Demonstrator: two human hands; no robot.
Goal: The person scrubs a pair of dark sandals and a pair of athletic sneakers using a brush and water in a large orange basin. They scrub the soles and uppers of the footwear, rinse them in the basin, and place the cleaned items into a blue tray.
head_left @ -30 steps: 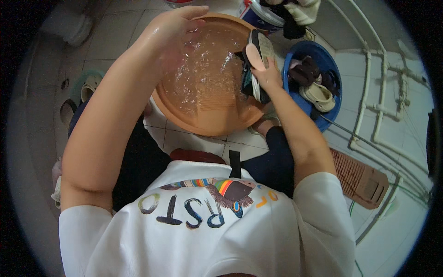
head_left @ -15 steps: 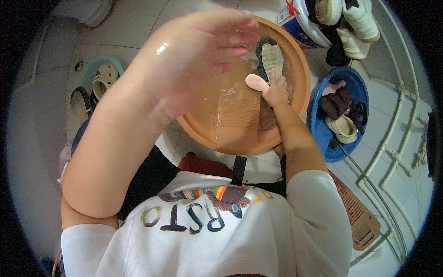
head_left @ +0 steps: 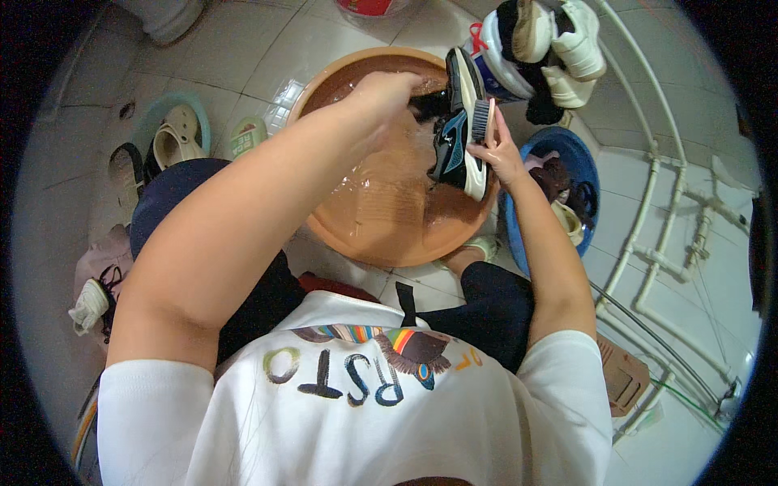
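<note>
The tiled floor (head_left: 243,49) spreads under everything, and the person's white shirt (head_left: 356,441) fills the space nearest the camera, below the orange tub. The orange tub (head_left: 369,247) holds rippling water over a ribbed patch in its bottom. Right of the orange tub and just beside it stands a blue basin (head_left: 535,247) with shoes in it, partly behind the right forearm. Left of the orange tub, well apart, is a pale green basin (head_left: 154,113) with a beige clog (head_left: 173,150) in it. Past the upper right of the orange tub stands a white and blue bucket (head_left: 496,69), with several white shoes (head_left: 579,36) piled at its top. A brown washboard (head_left: 622,381) lies well apart, to the lower right of the orange tub, its near end covered by the sleeve.

A black sneaker (head_left: 455,150) with teal trim and a white midsole is lifted over the right part of the orange tub, turned on its side, its sole facing right. The left hand (head_left: 385,97), above the middle of the orange tub, reaches to the dark edge of the sneaker; whether its fingers close on it cannot be told. The right hand (head_left: 504,158), over the right rim of the orange tub, grasps a brush (head_left: 484,121), its dark bristles turned against the midsole.
</note>
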